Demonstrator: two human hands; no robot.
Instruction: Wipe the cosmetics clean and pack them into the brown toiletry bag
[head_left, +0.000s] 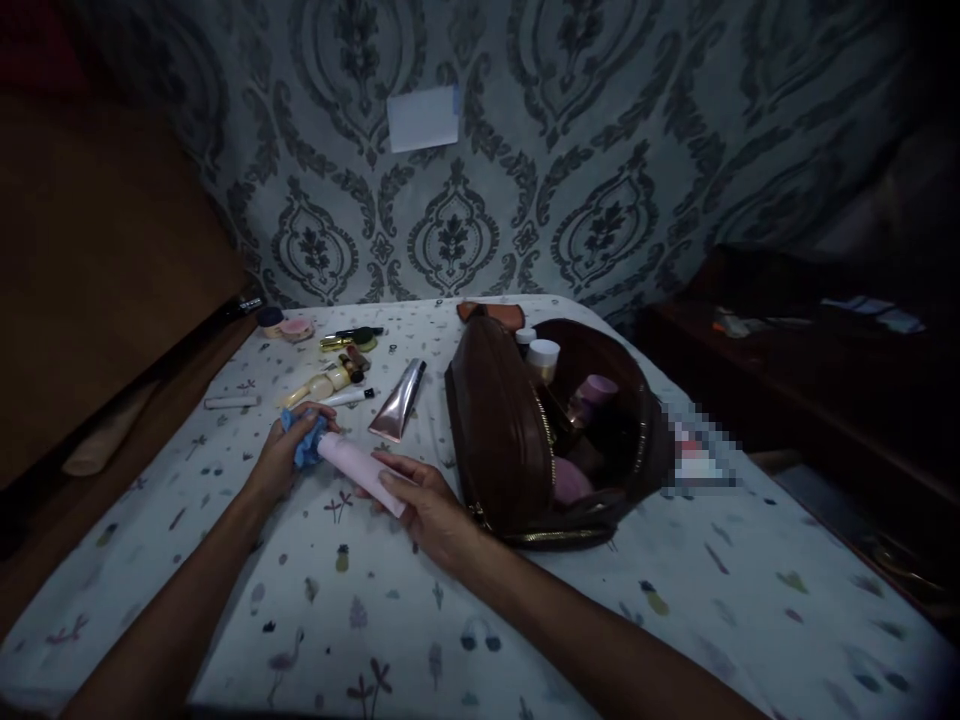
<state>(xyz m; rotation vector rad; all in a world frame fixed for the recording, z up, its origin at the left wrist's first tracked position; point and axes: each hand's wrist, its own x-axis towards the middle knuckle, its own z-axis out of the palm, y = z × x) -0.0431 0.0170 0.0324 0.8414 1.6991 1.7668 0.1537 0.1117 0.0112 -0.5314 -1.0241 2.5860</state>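
Observation:
A pale pink tube (361,472) is held at its lower right end by my right hand (431,505), thumb on top and fingers beneath. My left hand (289,445) grips a crumpled blue cloth (306,440), which touches the tube's upper left end. Just beyond the hands lies a metallic pink tube (399,402) with a dark cap. To the right stands an unzipped brown bag (499,430); inside it show a white-lidded jar (543,358), a pink-capped item (596,390) and something round and pink (571,482).
Several small cosmetics (326,383) lie at the left back of the patterned tablecloth (322,620). A brown case (495,315) sits behind the bag. Patterned wallpaper rises behind the table, a wooden panel (105,270) stands left, and dark furniture is at the right.

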